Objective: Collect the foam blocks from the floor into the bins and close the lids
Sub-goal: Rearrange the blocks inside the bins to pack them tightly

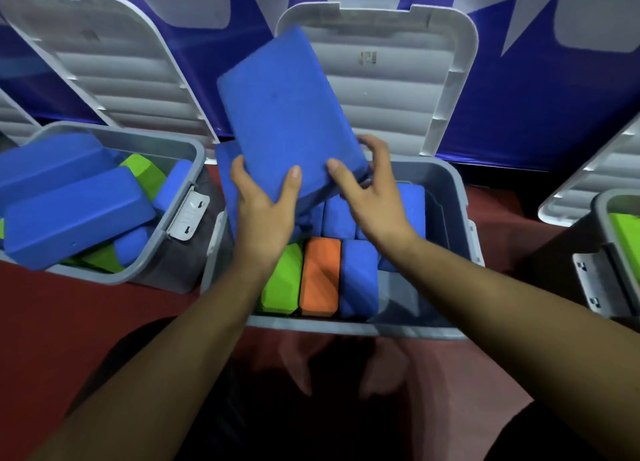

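I have both hands on a large blue rectangular foam block, held tilted over the middle grey plastic bin, above its far-left corner. The block's near end is low between the hands and its far end is raised toward the bin's white ribbed lid, which stands open behind. My left hand grips the block's near-left corner, thumb laid on the top face and fingers wrapped underneath. My right hand clasps the near-right corner, thumb on the top face and fingers curled round the right edge. I cannot tell whether the block's lower end touches the blue blocks beneath it.

Along the near wall of the middle bin, a green foam block, an orange foam block and a smaller blue foam block stand side by side, touching. More blue blocks fill the space behind them.

The left grey bin sits just beside the middle one, with its own white lid open. It is heaped with blue foam blocks lying aslant over green ones.

At the right edge, a third grey bin shows a green block inside. All three bins rest on the red floor.
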A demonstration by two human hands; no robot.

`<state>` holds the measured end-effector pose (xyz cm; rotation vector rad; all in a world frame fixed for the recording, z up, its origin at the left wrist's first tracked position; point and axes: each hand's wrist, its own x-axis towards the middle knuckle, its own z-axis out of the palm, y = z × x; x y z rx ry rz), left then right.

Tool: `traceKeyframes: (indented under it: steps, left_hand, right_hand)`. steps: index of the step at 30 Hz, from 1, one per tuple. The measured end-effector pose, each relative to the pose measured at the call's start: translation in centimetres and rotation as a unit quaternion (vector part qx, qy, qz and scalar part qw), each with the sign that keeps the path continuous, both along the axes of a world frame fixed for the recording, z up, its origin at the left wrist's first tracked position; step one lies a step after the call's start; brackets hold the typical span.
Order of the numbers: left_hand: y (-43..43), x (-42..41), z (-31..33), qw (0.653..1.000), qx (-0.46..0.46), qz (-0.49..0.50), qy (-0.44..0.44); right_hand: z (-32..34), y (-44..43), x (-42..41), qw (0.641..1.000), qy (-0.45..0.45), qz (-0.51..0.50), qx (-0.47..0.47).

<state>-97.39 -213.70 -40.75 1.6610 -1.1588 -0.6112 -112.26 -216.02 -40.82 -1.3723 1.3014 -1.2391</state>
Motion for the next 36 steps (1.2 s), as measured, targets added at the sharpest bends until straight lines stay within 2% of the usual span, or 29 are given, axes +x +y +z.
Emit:
traceKeyframes:
  steps: [2,4,5,7,9,12,14,17,23,28,32,36]
  left_hand:
    - [-0.7,-2.9,-0.1,0.996,0.044,-0.051,0.051]
    - [-0.8,-5.1,-1.6,0.978,0.078,-0.181,0.069]
    - [-0.5,-5.9,-2.6,0.961,0.098,-0.254,0.044]
    - [0.5,-6.7,-5.5,0.928,0.120,-0.340,-0.092]
    - [1.2,-6.8,-8.6,0.891,0.114,-0.363,-0.246]
    - [1.2,-5.7,-12.9,0.817,0.203,-0.380,-0.385]
    - [1.3,-4.8,-14.9,0.779,0.235,-0.378,-0.442]
    - [1.6,-4.4,-16.0,0.769,0.221,-0.383,-0.461]
    - [0.9,-4.0,-15.8,0.747,0.254,-0.410,-0.458]
    - [0.9,-3.7,-16.0,0.750,0.251,-0.419,-0.446]
    - [0.9,-3.6,-16.0,0.744,0.250,-0.420,-0.457]
    - [0.9,-3.2,-16.1,0.745,0.247,-0.419,-0.456]
  right_hand:
    - [2.2,-0.7,-2.5,0.999,0.009,-0.026,-0.043]
    - [4.1,-1.5,-5.6,0.992,0.069,-0.089,-0.052]
    - [4.8,-1.8,-7.2,0.984,0.108,-0.126,-0.056]
    - [5.8,-2.1,-10.0,0.962,0.204,-0.175,-0.055]
    - [6.6,-2.2,-12.0,0.935,0.306,-0.177,-0.029]
    - [6.4,-1.9,-13.0,0.895,0.435,-0.093,0.020]
    - [5.6,-1.4,-12.7,0.879,0.471,-0.045,0.056]
    - [4.6,-1.0,-11.8,0.871,0.487,-0.024,0.065]
    - [5.3,-1.7,-10.1,0.849,0.524,0.032,0.062]
    - [5.1,-1.9,-10.4,0.840,0.534,0.053,0.076]
    - [4.1,-2.1,-9.9,0.848,0.520,0.056,0.087]
    - [4.4,-2.8,-10.6,0.833,0.536,0.076,0.117]
